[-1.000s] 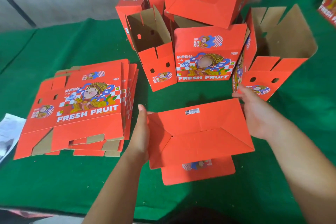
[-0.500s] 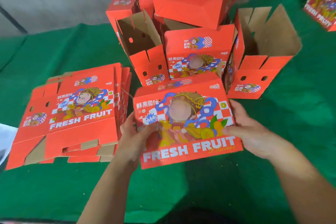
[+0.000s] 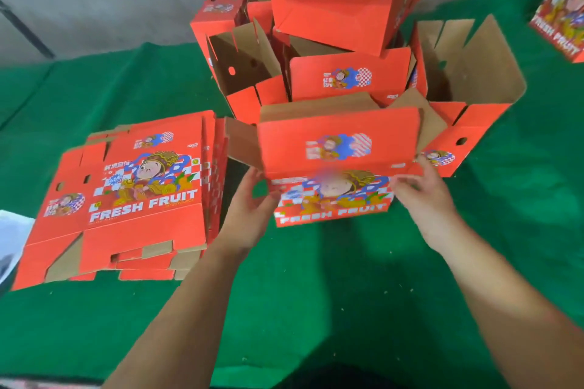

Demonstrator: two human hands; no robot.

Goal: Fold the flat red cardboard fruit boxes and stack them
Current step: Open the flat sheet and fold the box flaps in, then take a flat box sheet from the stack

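Observation:
A folded red fruit box [image 3: 335, 167] stands upright on the green cloth in the middle, its "FRESH FRUIT" face toward me and its top flaps up. My left hand [image 3: 251, 208] touches its lower left corner with loosely bent fingers. At the box's right edge, my right hand [image 3: 423, 196] lies with fingers stretched along the flap fold. Both hands are blurred. A pile of flat red boxes [image 3: 136, 196] lies to the left. Behind stands a stack of folded boxes [image 3: 335, 19].
Open folded boxes stand at the back left [image 3: 243, 66] and back right [image 3: 467, 73]. Another printed box [image 3: 562, 16] shows at the top right edge. White paper [image 3: 12, 237] lies at the far left. The green tablecloth [image 3: 316, 309] stretches toward me.
The box went from bottom-up on the table, to tilted with its printed face toward me, to standing upright farther back with flaps open. My hands slid from its sides to its front corners.

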